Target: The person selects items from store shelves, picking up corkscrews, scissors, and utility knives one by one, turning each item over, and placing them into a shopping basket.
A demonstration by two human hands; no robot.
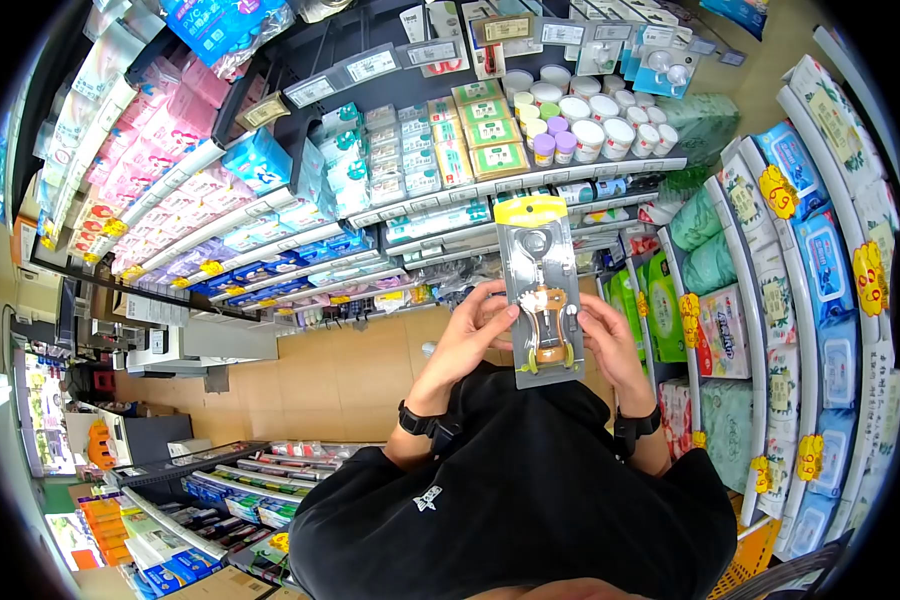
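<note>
Upright before my chest is a flat blister pack [538, 300] with a yellow header card and a grey backing. Through its clear plastic shows what looks like a winged corkscrew, with a round head, a toothed part and two curved bronze-coloured arms. My left hand [475, 325] grips the pack's left edge, its thumb on the front. At the right edge my right hand [610, 335] has its thumb against the side of the pack, with the fingers partly hidden behind. A black band [425, 420] circles the left wrist and another black band [638, 425] the right.
Ahead, a shelf [530, 178] carries boxed goods and white tubs [588, 138], with packs hanging above. Shelving with wipes [825, 265] and tissue packs stands close on my right. Tan floor tiles [350, 370] extend leftward. Low shelves [250, 485] stand behind at the left.
</note>
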